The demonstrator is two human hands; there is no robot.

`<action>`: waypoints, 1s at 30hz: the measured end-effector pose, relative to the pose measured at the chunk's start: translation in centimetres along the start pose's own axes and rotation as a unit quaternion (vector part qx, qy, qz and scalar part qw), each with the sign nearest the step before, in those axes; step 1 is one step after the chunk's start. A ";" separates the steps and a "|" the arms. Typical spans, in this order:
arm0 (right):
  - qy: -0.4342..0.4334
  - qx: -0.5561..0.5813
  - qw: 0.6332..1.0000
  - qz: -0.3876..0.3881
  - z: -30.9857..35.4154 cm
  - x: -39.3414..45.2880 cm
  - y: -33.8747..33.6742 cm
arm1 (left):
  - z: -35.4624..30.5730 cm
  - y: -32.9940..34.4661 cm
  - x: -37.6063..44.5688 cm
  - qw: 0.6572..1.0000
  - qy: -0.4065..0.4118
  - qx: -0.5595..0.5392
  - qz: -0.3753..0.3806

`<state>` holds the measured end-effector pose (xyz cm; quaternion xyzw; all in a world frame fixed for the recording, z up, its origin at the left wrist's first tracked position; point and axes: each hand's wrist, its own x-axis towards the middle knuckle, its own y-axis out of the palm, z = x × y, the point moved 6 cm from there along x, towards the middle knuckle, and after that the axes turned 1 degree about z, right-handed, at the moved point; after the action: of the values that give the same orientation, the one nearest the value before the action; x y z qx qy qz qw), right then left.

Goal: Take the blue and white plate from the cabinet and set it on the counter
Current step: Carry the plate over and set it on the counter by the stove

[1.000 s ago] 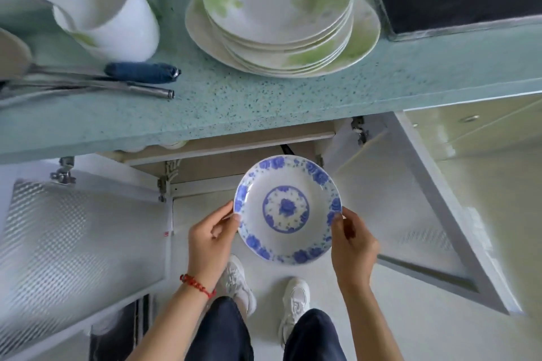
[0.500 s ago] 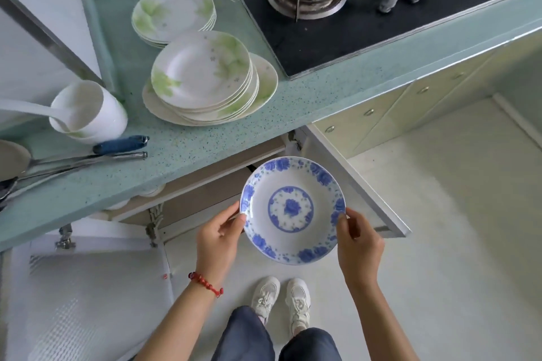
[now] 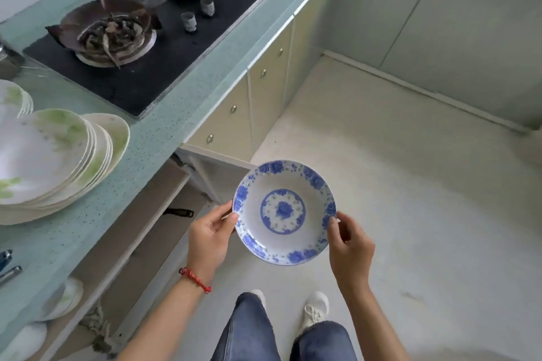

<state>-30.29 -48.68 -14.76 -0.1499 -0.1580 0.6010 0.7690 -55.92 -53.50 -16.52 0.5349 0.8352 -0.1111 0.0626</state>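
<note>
The blue and white plate (image 3: pixel 284 211) is held level in the air over the floor, to the right of the open cabinet (image 3: pixel 152 231). My left hand (image 3: pixel 209 236) grips its left rim and my right hand (image 3: pixel 349 240) grips its right rim. The pale green speckled counter (image 3: pixel 181 117) runs from the lower left to the upper right, left of the plate and apart from it. A red bracelet sits on my left wrist.
A stack of white and green plates (image 3: pixel 50 161) sits on the counter at left. A black gas hob (image 3: pixel 152 47) with two burners lies further back. Closed cabinet doors (image 3: pixel 264 82) line the counter front. Utensil handles (image 3: pixel 8 269) poke in at far left. Light floor at right.
The view has swung to the right; the cup and the left cabinet door have left the frame. Both hands still hold the plate, now further right of the open cabinet, over the floor.
</note>
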 end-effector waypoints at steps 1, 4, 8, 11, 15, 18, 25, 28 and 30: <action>-0.006 -0.002 1.000 0.002 -0.1 -0.1 0.0 | 0.3 -0.1 0.2 1.000 0.000 -0.003 -0.005; 0.013 -0.002 1.000 -0.010 -1.2 -0.1 -2.4 | -0.2 2.3 0.1 1.000 -0.002 0.001 0.011; 0.029 -0.004 0.997 -0.071 -3.6 0.1 -9.8 | -1.0 9.7 -1.6 0.997 -0.005 0.009 0.077; 0.040 -0.006 0.994 -0.102 -5.6 0.6 -14.9 | -1.4 15.3 -3.0 0.993 -0.010 0.003 0.114; 0.046 -0.013 0.991 -0.125 -8.0 1.7 -20.7 | -2.0 21.6 -5.1 0.990 -0.002 0.007 0.138; 0.052 -0.018 0.989 -0.137 -9.3 3.0 -23.9 | -2.6 25.5 -5.8 0.989 0.005 0.010 0.146; 0.062 -0.013 0.984 -0.168 -11.1 7.3 -27.2 | -4.8 31.7 -3.6 0.988 0.016 0.018 0.149; 0.064 -0.009 0.984 -0.169 -11.3 10.8 -27.2 | -5.9 34.2 -0.9 0.988 0.025 0.020 0.148; 0.060 -0.006 0.983 -0.174 -11.6 14.1 -27.3 | -6.9 36.4 1.6 0.987 0.034 0.015 0.154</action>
<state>1.75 -41.75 -12.91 -0.1606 -0.1394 0.4473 0.8687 -23.49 -35.66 -14.48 0.6612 0.7430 -0.0945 0.0426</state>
